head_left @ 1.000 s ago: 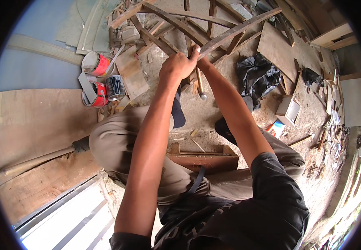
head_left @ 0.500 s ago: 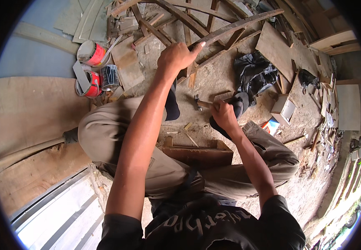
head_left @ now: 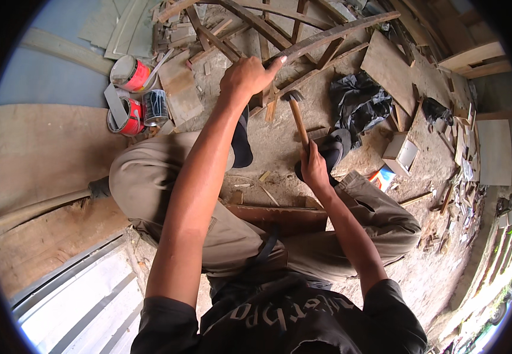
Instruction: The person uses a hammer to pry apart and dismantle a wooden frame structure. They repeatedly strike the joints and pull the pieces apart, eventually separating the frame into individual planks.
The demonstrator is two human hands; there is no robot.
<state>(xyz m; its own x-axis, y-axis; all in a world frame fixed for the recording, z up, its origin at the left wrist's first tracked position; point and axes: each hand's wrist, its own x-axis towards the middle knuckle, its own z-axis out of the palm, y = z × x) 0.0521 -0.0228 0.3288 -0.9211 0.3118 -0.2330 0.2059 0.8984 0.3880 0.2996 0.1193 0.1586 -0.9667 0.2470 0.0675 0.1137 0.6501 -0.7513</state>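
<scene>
Works with two bare hands, both engaged. Clasps the near corner of one wooden frame [head_left: 334, 35] with the left hand [head_left: 245, 78], thumb stretched along one bar, fingers curled over and partly hidden. Clamps one hammer [head_left: 300, 122] in the right hand [head_left: 316, 166], fingers wrapped around the lower end of the handle, head up, near the frame's corner; cannot tell about contact between the two. Has the frame at the top of the view, ahead of two bent legs, with several crossing bars, too overlapped to count surely. Has three cans on the left: two red, one upper [head_left: 129, 74] and one lower [head_left: 129, 118], plus one dark can [head_left: 155, 108] beside the lower. Shows two black plastic bags on the right, one large [head_left: 359, 106] and one small [head_left: 437, 111], one white box [head_left: 400, 155] below, and one brown wooden box [head_left: 279, 218] between the legs.
</scene>
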